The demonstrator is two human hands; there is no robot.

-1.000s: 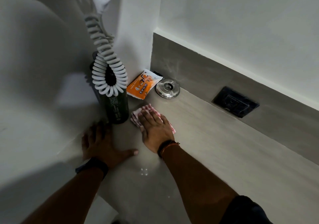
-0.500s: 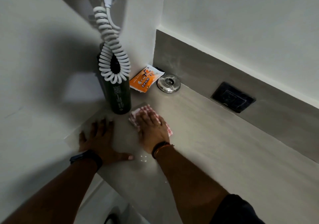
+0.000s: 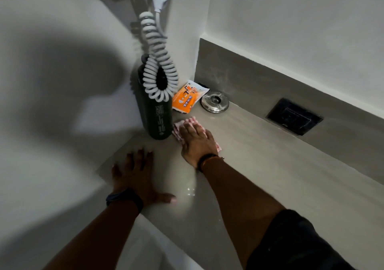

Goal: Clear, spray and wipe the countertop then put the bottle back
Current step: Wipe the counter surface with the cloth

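Two hands are down on the grey tabletop [image 3: 259, 165] as I watch from my end. My right hand [image 3: 196, 143] lies flat on a red-and-white checked cloth [image 3: 188, 122], fingers [image 3: 187, 127] stretched out straight and pressing it to the surface rather than curled around it; the cloth's far corner sits just beside the base of a dark bottle [image 3: 154, 111]. My left hand [image 3: 137, 174] is spread palm-down on the bare tabletop at the near left edge, fingers splayed and holding nothing, with a dark band [image 3: 124, 197] on that wrist. A thin cord bracelet [image 3: 207, 158] circles the right wrist.

That bottle stands upright in the far left corner against the wall. It carries pale vertical lettering; I can make out what looks like "GEMS", and the rest is too small to read. A white coiled cord [image 3: 158, 70] hangs in front of its upper part. To the right of the bottle an orange-and-white sachet [image 3: 188, 99] leans in the corner, its print illegible. Just right of that lies a round shiny metal lid [image 3: 214, 102]. Farther right, a black switch plate [image 3: 294, 116] is set in the grey backsplash. A few small wet glints [image 3: 190, 191] show on the tabletop between my wrists.
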